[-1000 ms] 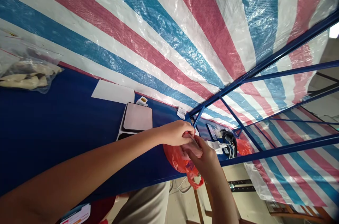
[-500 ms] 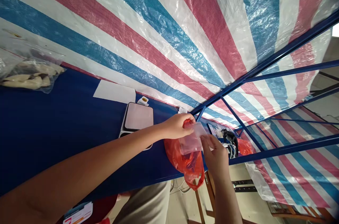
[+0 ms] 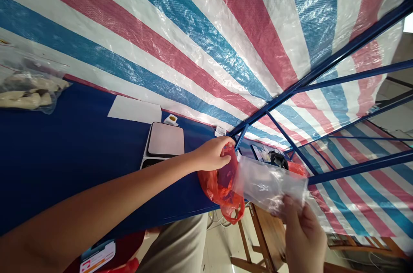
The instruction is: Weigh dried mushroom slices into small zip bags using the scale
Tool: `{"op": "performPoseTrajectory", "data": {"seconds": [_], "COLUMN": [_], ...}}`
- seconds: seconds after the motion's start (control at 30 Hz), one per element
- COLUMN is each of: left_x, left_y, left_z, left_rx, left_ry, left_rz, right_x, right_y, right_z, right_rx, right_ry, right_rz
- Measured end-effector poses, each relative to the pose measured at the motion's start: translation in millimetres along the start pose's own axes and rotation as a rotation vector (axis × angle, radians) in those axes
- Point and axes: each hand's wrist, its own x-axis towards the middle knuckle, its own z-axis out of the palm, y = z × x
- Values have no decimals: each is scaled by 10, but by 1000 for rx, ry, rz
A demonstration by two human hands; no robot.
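My left hand [image 3: 215,153] is closed on the rim of a red plastic bag [image 3: 211,185] at the table's right end, the thumb and fingers pinching its edge. A clear plastic bag [image 3: 263,180], flat and see-through, stretches out to the right from the red bag's mouth. My right hand [image 3: 303,230] pinches the clear bag's far lower edge between thumb and fingers. Whether the clear bag's left end still lies inside the red bag, I cannot tell.
A white kitchen scale [image 3: 166,139] stands on the blue table [image 3: 77,157], beside a sheet of paper [image 3: 134,109] and a small white roll [image 3: 171,119]. A filled clear bag [image 3: 29,92] lies far left. Blue metal bars [image 3: 274,107] and a wooden stool [image 3: 267,234] are at the right.
My right hand has moved right and down, drawing the clear plastic bag out long. My left hand has stayed at the red bag. The view has shifted slightly.
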Motion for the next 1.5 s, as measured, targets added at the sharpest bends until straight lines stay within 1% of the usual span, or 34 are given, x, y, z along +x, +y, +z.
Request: {"op": "performPoseTrajectory", "data": {"seconds": [0.07, 0.13, 0.17, 0.2, 0.27, 0.3, 0.37, 0.43, 0.5, 0.57, 0.6, 0.67, 0.7, 0.73, 0.77, 0.83, 0.9, 0.97, 1.0, 1.03, 1.1, 1.13, 1.17, 1.2, 1.23, 1.3, 1.37, 1.43, 1.5], "left_x": [-44, -149, -232, -339, -619, -785, -1141, -1482, -1756, -1947, -2018, -2134, -2189, -2248, -2310, -2443, -2579, -2711, -2773, -2832, -2932, -2970, -3000, -3022, -3037, -3056, -3074, -3100, -3129], "left_y": [117, 265, 336, 398, 474, 483, 449, 369, 286, 235, 226, 234, 243, 249, 248, 217, 151, 75, 42, 15, -19, -28, -35, -42, -50, -72, -101, -134, -165], "left_z": [-3, -40, -72, -109, -190, -227, -282, -310, -328, -369, -407, -526, -605, -694, -789, -981, -1161, -1324, -1399, -1467, -1577, -1616, -1643, -1661, -1672, -1688, -1716, -1761, -1813], "left_rx": [97, 76, 1, -103, -334, -440, -637, -836, -983, -1079, -1114, -1155, -1148, -1119, -1068, -901, -637, -299, -115, 62, 347, 445, 512, 550, 567, 579, 593, 617, 632], "left_ry": [83, 132, 110, 60, -49, -69, -37, -3, 73, 208, 269, 350, 382, 423, 488, 651, 786, 832, 824, 804, 733, 704, 686, 678, 674, 667, 637, 601, 567], "left_rz": [-26, -44, -70, -122, -296, -380, -488, -531, -499, -495, -522, -610, -649, -668, -672, -672, -700, -754, -789, -829, -922, -962, -988, -998, -996, -982, -998, -1031, -1046], "right_x": [-163, -310, -374, -431, -530, -575, -668, -769, -873, -971, -1015, -1091, -1126, -1161, -1200, -1293, -1412, -1551, -1627, -1708, -1891, -1993, -2100, -2207, -2307, -2462, -2530, -2522, -2483], "right_y": [73, 111, 113, 104, 58, 26, -54, -160, -301, -479, -576, -769, -859, -940, -1010, -1120, -1200, -1267, -1300, -1335, -1415, -1461, -1510, -1561, -1610, -1690, -1721, -1704, -1668], "right_z": [-13, 20, 49, 87, 187, 252, 413, 612, 830, 1050, 1159, 1381, 1494, 1609, 1724, 1947, 2141, 2286, 2339, 2378, 2428, 2444, 2460, 2480, 2508, 2596, 2721, 2854, 2959], "right_rx": [311, 544, 610, 656, 720, 744, 800, 868, 943, 1000, 1016, 992, 947, 886, 820, 697, 606, 500, 433, 369, 297, 294, 306, 320, 323, 279, 178, 71, 11], "right_ry": [53, 17, -26, -82, -196, -257, -399, -556, -691, -816, -874, -957, -964, -955, -936, -935, -1018, -1077, -1060, -1005, -849, -787, -752, -750, -780, -903, -1031, -1108, -1135], "right_rz": [150, 277, 320, 344, 347, 338, 318, 318, 348, 397, 407, 362, 296, 211, 126, 4, -39, -112, -179, -257, -418, -486, -552, -625, -708, -887, -1006, -1029, -1009]}}
